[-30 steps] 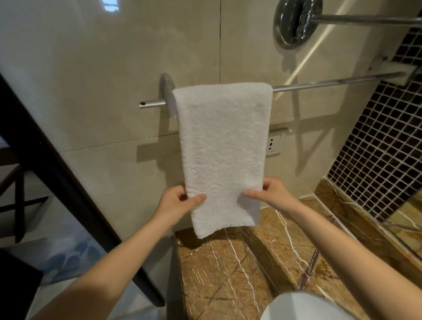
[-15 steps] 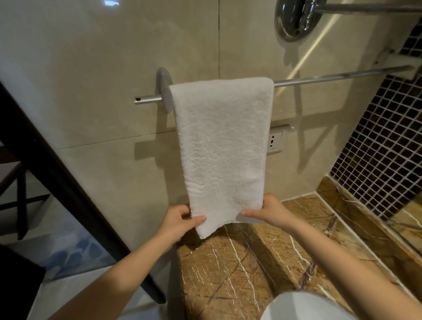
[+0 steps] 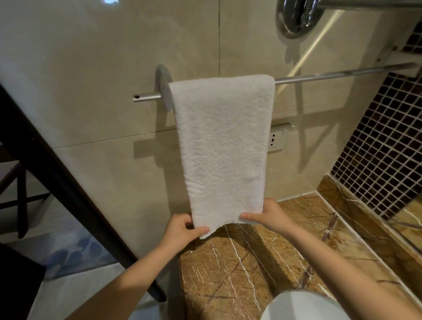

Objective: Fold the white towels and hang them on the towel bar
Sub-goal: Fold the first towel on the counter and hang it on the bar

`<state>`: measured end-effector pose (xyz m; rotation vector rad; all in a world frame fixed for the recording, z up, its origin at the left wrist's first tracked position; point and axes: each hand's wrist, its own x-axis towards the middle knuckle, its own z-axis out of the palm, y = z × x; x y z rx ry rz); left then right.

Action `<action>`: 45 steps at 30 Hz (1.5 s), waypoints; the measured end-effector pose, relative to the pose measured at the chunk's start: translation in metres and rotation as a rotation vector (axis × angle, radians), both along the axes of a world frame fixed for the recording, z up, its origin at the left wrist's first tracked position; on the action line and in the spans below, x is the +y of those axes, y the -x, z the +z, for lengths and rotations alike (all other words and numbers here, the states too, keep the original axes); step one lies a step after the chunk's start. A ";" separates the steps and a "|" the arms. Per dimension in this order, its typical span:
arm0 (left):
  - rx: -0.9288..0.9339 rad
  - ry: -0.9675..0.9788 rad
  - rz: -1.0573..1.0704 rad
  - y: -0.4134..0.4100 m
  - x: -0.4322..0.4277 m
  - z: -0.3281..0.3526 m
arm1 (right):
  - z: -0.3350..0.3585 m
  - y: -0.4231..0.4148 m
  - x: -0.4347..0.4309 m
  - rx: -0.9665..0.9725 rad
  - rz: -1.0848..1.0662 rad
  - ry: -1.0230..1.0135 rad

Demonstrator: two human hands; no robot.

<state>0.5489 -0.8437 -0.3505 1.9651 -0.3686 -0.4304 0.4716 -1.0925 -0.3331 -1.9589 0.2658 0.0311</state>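
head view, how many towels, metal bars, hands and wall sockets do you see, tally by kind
towel: 1
metal bars: 2, lower bar, upper bar
hands: 2, left hand, right hand
wall socket: 1
total: 6

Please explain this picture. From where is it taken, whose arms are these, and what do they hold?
There is no machine here. A person wears a camera on the head, so you look forward and down along that person's arms. The left hand and the right hand each pinch a bottom corner of a white towel, which hangs folded over a towel bar on the wall. Behind the towel's right edge is a wall socket. Below lies a brown marble surface; the white rounded thing at the bottom edge I cannot identify.
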 end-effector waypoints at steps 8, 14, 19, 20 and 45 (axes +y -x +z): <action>-0.026 -0.019 0.017 -0.002 0.002 -0.006 | -0.008 0.001 0.002 -0.013 -0.022 -0.035; 0.024 0.038 0.117 -0.002 -0.003 -0.009 | -0.014 0.000 -0.001 -0.026 -0.055 -0.069; 0.081 0.145 0.187 0.006 -0.009 -0.011 | -0.021 0.002 -0.003 0.001 -0.192 -0.234; 0.077 0.156 0.186 0.007 -0.010 -0.012 | -0.021 0.002 -0.003 -0.004 -0.203 -0.262; 0.116 0.180 0.247 0.017 -0.007 -0.015 | -0.045 0.021 0.084 0.044 -0.387 -0.923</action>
